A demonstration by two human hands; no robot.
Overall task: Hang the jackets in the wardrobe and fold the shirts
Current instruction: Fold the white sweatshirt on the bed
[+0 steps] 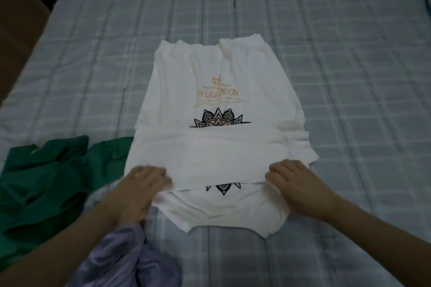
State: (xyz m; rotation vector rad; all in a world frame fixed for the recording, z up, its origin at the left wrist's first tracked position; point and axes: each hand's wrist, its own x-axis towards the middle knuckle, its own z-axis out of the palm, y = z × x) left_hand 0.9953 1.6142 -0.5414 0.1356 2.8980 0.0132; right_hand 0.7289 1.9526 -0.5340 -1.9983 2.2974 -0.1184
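Head view, lower part of the frame first: a crumpled lilac satin garment lies bunched at the bottom edge, just under the left forearm, and a rumpled dark green cotton shirt spreads over the lower left, its edge touching the white one; both look unfolded, so I judge most of the shirt folding is yet to do. Just above them the left hand and the right hand each grasp a near corner of a folded-over band of the white printed cotton T-shirt, fingers curled into the cloth, though the exact pinch is blurred. This shirt lies flat in the centre of the frame on the pale blue checked quilted bedspread, its sides already turned in to a narrow shape and a crosswise band laid over the black sunburst print, with orange lettering showing above it. By my reading the fold is midway: the band needs settling and the length needs another fold. No jackets and no wardrobe are in sight, so how far the hanging has got cannot be told. The green shirt crowds the left side of the working space; farther up, a brown panel fills the upper left corner and a dark shape sits at the upper right edge.
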